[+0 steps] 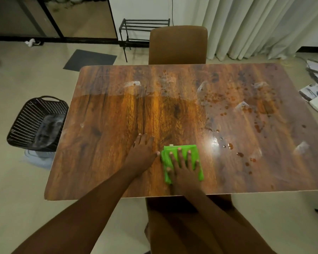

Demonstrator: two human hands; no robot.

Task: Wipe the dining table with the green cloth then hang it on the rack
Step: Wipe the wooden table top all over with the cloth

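Green cloth folded flat on table, near front edge. Right hand pressing on cloth, fingers spread. Left hand just beside cloth, flat, open. Brown spots beyond cloth, rightward.

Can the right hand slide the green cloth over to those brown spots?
Probably yes. The right hand lies flat on the green cloth, and only bare table separates it from the nearest brown spots.
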